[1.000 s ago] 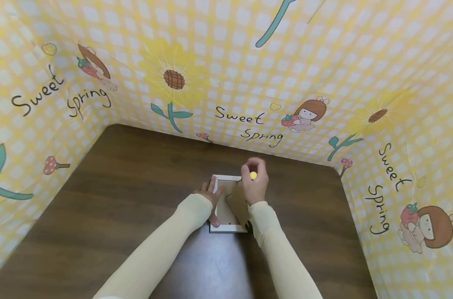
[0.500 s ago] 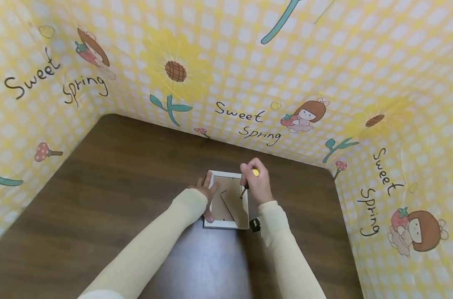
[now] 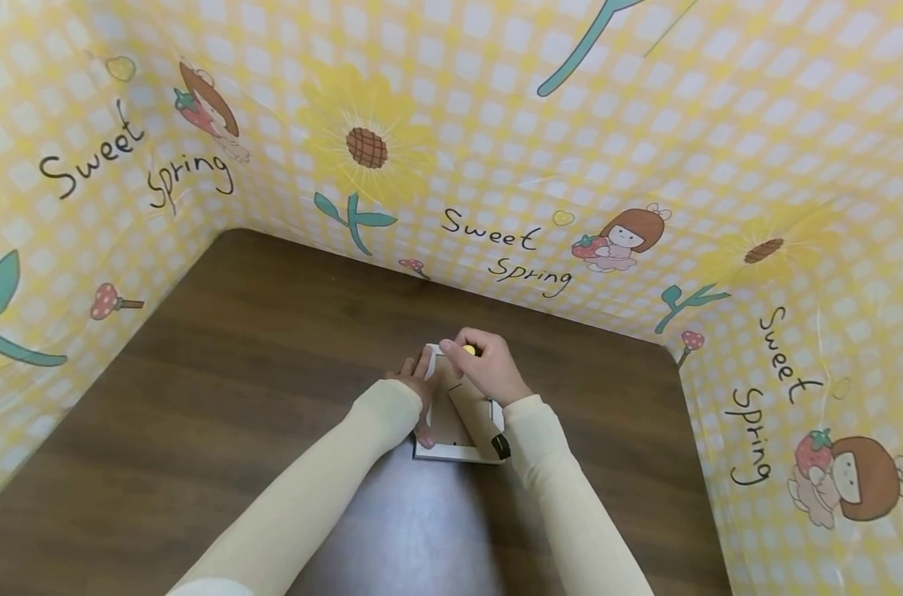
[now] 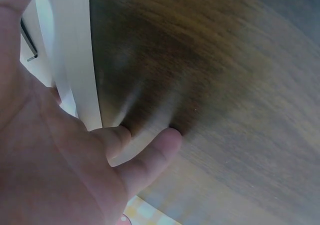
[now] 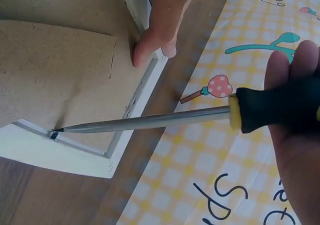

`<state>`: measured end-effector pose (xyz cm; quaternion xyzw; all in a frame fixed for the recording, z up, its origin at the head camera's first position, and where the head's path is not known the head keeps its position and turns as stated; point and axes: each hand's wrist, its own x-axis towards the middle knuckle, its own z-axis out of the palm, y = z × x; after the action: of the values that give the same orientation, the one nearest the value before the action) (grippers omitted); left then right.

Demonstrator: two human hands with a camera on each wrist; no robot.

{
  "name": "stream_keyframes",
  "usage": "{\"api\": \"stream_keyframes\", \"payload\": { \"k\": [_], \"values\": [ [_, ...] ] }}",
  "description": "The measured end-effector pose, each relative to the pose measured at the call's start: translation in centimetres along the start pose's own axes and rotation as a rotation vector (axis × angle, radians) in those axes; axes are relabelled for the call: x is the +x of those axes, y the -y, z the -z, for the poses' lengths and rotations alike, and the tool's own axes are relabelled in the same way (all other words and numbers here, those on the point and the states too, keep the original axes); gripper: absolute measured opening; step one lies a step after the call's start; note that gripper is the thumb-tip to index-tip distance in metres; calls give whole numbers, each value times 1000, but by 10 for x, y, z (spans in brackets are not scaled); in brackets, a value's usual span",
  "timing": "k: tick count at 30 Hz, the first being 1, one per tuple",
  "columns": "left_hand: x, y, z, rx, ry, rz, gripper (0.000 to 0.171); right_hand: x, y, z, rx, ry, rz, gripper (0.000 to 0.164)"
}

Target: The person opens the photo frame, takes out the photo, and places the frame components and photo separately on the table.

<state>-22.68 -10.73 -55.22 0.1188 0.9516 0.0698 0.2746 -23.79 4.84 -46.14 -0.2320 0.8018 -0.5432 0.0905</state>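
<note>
A white picture frame (image 3: 462, 453) lies on the table with its brown backing board (image 3: 445, 420) facing up. My left hand (image 3: 419, 389) is spread along its left side; in the left wrist view two of its fingers (image 4: 150, 157) reach onto the tabletop beside the frame. My right hand (image 3: 490, 364) grips a screwdriver (image 5: 175, 119) with a black and yellow handle over the far part of the frame. In the right wrist view the screwdriver's tip meets a small dark tab (image 5: 54, 135) at the inner rim. The right hand hides part of the frame in the head view.
The dark wood table (image 3: 309, 314) runs up to yellow checked sheeting (image 3: 496, 165) at the back and both sides. A small black object (image 3: 501, 447) shows beside the right cuff, at the frame's near right corner.
The screwdriver was held above the frame's far right, then its tip came down at the right rim. Since then my right hand has moved left over the far part. My left hand has stayed on the frame.
</note>
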Motion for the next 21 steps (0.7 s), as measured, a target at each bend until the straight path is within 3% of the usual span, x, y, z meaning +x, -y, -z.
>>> {"api": "stream_keyframes", "payload": {
  "k": [4, 7, 10, 15, 19, 21],
  "values": [
    [10, 0, -5, -24, 1, -16, 140, -2, -8, 0, -37, -62, -30, 32],
    [2, -5, 4, -18, 23, -6, 137, -3, -8, -1, -46, -72, -29, 33],
    [-3, -9, 10, -2, 49, 8, 131, -4, -7, -3, -51, -59, -26, 33],
    [10, -8, 3, 19, 72, 12, 135, -4, -7, -4, -92, -35, -18, 32],
    [8, -10, 4, 20, 38, -12, 134, -3, -6, -4, -171, 3, -37, 32],
    [8, -9, 3, -16, 29, 8, 131, -3, -5, -9, -224, 38, -29, 30]
  ]
}}
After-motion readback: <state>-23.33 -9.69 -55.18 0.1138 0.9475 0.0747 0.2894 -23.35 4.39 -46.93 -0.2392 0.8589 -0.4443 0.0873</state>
